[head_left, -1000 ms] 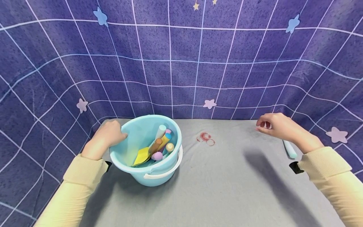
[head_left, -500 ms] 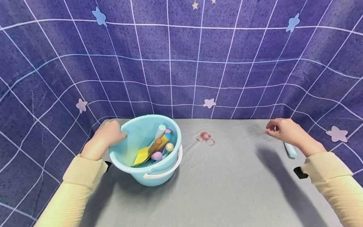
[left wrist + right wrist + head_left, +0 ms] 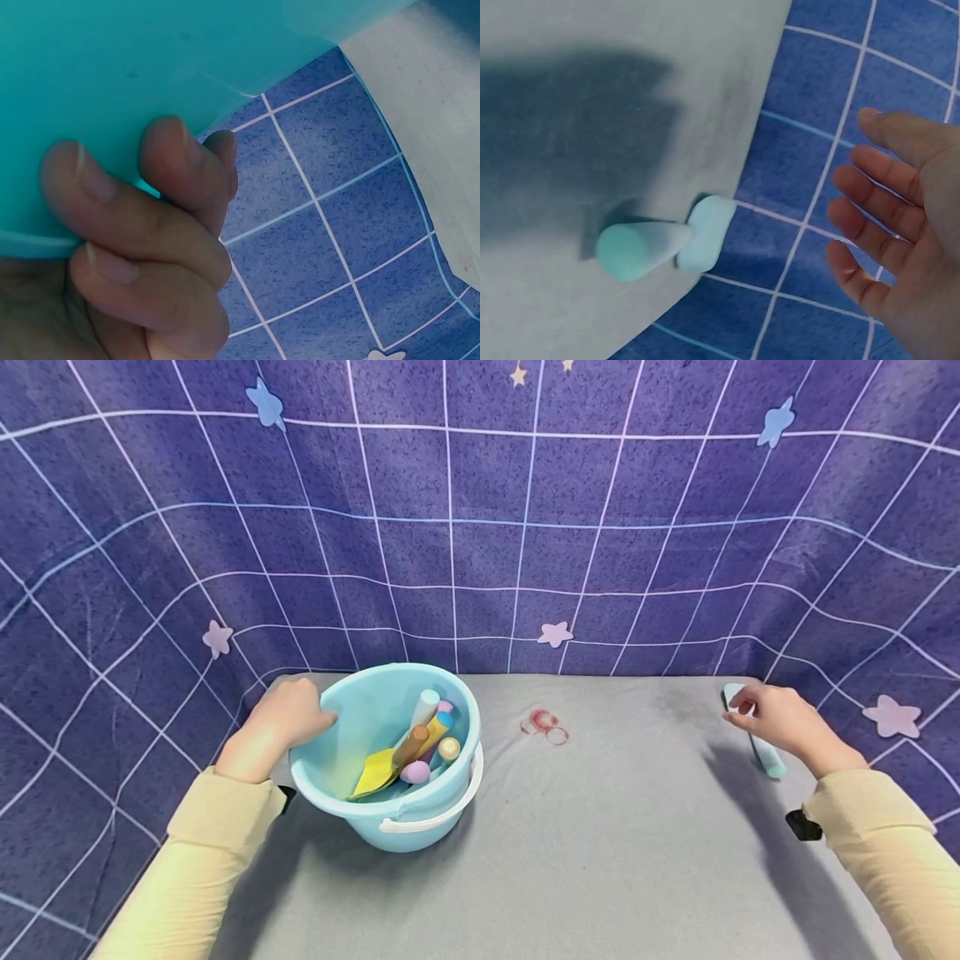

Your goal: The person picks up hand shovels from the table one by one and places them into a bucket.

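Observation:
My left hand (image 3: 285,714) grips the left rim of a light blue bucket (image 3: 367,702), which leans a little. In the left wrist view its fingers (image 3: 142,214) curl against the bucket's wall. Over at the back right, a pale teal tool with a rounded handle (image 3: 626,251) and a flat oblong head (image 3: 709,234) lies on the grey surface. My right hand (image 3: 783,727) hovers above that tool, hiding its middle in the head view. Its fingers are loosely bent and hold nothing; the right wrist view shows them apart from the tool.
The bucket holds several round-handled tools (image 3: 415,743), a yellow flat piece (image 3: 375,772) and a lilac knob (image 3: 415,772). A white handle (image 3: 442,817) hangs at its front. Reddish rings (image 3: 543,721) mark the grey surface (image 3: 585,843). Purple gridded cloth (image 3: 487,552) borders the back and sides.
My right hand has moved right and slightly down toward the teal tool, uncovering its far head. The left hand and the bucket have stayed put.

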Available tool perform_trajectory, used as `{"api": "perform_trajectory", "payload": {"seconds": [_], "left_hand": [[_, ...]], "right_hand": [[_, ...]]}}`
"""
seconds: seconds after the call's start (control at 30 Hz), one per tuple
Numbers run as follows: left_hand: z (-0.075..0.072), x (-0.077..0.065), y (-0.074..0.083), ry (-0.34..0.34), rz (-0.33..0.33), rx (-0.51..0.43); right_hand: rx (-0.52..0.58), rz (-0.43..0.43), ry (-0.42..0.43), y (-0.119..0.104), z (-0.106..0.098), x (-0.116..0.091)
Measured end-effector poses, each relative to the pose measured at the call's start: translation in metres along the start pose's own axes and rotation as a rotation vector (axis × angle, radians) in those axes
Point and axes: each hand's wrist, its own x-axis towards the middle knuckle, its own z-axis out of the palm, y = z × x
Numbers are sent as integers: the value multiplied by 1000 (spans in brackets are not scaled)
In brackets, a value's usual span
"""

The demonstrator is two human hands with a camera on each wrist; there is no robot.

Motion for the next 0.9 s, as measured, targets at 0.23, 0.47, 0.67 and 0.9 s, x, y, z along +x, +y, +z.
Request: {"api": "perform_trajectory", "payload": {"seconds": [0.23,0.47,0.67,0.9], "left_hand": [[-1,-1,0,1,13,-2],[-2,-3,1,-8,10,-16],[-1,-3,1,-13,5,-22],[-1,-2,1,-26,-6,-29]], "right_hand": [[5,70,-31,13,10,-7],[12,189,-51,21,15,-13],[1,264,-40,29,23,-18],[-15,401,-81,36,35,-26]]}}
